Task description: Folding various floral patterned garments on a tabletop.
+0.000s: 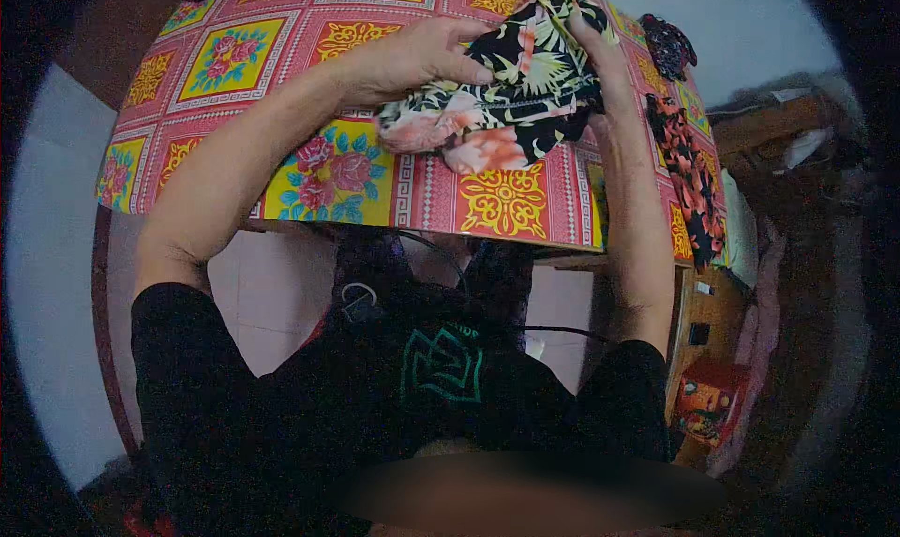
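A black fabric piece with a white, green and coral floral print is bunched between my hands over a table with a patterned pink and yellow cover. My left hand lies at the fabric's left side, thumb on top and the other fingers partly behind it. On the right, my right hand grips the upper right part of the cloth, its fingers mostly hidden by the folds. The lower left end of the cloth hangs in loose folds just above or on the cover; which of the two cannot be told.
A dark patterned cloth bundle lies at the table's right edge. Nearer, a black and red floral cloth lies along that edge. A red printed box or bag stands low on the right. Dark items sit at the far left edge. A black cable crosses near my lap.
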Demonstrator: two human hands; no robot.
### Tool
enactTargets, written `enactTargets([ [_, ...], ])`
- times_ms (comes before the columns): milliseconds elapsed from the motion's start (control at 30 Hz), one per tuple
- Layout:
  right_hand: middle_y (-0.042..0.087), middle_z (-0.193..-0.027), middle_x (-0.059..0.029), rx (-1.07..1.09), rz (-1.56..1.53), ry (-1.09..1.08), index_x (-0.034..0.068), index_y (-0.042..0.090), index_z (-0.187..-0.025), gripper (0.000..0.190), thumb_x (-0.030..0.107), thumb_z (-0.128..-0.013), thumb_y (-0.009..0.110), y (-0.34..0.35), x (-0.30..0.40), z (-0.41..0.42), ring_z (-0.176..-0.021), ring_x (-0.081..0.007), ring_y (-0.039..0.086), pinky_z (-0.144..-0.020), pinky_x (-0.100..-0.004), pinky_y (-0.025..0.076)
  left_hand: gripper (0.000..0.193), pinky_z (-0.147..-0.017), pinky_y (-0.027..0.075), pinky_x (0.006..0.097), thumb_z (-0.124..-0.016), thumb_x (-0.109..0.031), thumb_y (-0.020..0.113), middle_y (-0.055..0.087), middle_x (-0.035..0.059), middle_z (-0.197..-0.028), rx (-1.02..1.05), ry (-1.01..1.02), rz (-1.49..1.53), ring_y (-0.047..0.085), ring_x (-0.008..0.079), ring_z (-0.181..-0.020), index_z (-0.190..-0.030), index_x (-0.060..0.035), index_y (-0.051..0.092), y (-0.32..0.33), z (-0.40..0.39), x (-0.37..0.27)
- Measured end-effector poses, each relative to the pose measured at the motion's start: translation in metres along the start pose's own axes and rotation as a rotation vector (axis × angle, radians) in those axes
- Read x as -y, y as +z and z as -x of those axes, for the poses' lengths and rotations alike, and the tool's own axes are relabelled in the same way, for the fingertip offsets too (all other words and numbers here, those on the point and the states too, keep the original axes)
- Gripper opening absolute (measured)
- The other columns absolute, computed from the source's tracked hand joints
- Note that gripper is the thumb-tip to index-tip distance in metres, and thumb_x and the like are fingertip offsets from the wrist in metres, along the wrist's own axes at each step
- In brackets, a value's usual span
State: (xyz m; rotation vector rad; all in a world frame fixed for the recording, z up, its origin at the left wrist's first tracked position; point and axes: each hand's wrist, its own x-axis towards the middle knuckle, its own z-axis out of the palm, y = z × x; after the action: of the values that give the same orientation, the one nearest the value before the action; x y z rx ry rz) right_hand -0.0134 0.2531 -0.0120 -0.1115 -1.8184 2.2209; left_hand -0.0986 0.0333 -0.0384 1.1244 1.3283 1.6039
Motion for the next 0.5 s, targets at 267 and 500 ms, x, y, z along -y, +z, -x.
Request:
enactTargets([
  [267,0.067,-0.096,-0.007,0.069,0.326,0.054,0.003,0.06,-0.113,0.026,0.015,-0.09,0.062,-0.093,-0.007,-0.042,-0.08,-0.0143,0.066,-0.072,-0.029,0.056,0.039,-0.077,0.046,0.0336,-0.096,-0.019,0.053,0.061,0.0103,-0.099,-0.337,-0.185,-0.551,0.056,0.0171,-0.085,-0.13,0.0016,0.052,-0.023,-0.003,-0.026],
  [500,0.064,-0.1,-0.0085,0.1,0.407,0.027,0.002,0.052,-0.125,0.044,0.004,-0.083,0.064,-0.058,-0.018,-0.032,-0.087,-0.0166,0.064,-0.076,-0.0285,0.053,0.051,-0.092,0.05,0.0392,-0.087,-0.038,0.066,0.06,0.0166,-0.119,-0.526,0.317,-1.18,0.061,0.0259,-0.111,-0.123,-0.0039,0.057,-0.004,0.006,0.002],
])
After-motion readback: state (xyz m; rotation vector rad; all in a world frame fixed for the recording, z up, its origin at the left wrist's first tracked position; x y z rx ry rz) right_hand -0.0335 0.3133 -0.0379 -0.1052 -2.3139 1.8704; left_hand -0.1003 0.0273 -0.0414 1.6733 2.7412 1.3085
